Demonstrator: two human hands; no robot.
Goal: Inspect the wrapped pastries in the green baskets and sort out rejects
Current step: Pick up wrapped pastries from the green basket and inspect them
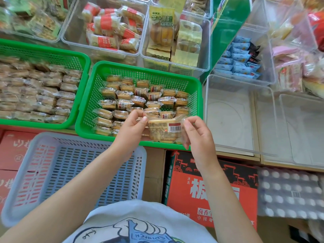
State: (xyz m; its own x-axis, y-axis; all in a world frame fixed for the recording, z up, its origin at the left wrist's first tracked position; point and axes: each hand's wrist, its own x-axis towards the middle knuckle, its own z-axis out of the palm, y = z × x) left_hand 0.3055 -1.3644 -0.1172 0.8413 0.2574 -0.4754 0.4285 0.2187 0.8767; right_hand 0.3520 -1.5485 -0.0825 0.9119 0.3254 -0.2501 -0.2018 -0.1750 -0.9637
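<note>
1. Pastry (pixel 164 129) in clear wrap, barcode label facing up, hangs between both hands above the near rim of the right green basket (pixel 140 69), at roughly 6 o'clock of that basket.
2. Left hand (pixel 130 128) pinches the wrapper's left edge between thumb and fingertips, at the pastry's 9 o'clock; right hand (pixel 198 135) pinches the right edge, at its 3 o'clock. Both are closed on the wrapper, the pastry spanning the gap between them.
3. Two green baskets show: the right one about two-thirds full of wrapped pastries lying in loose rows; the left green basket (pixel 77 55), at 9 o'clock and blurred, packed with many more. Exact counts cannot be told.
4. One pale blue basket (pixel 142 155) sits at 7 o'clock of the pastry, under the left forearm, resting on red cartons.
5. One red and black carton (pixel 210 190) lies at 5 o'clock, below the right wrist.
6. One clear tub (pixel 210 95) stands at 3 o'clock, just beside the right green basket.
7. Clear bins of other wrapped snacks line the far side at 12 o'clock: red-banded packs (pixel 108 27), yellow packs (pixel 162 28), blue packs (pixel 240 58).
</note>
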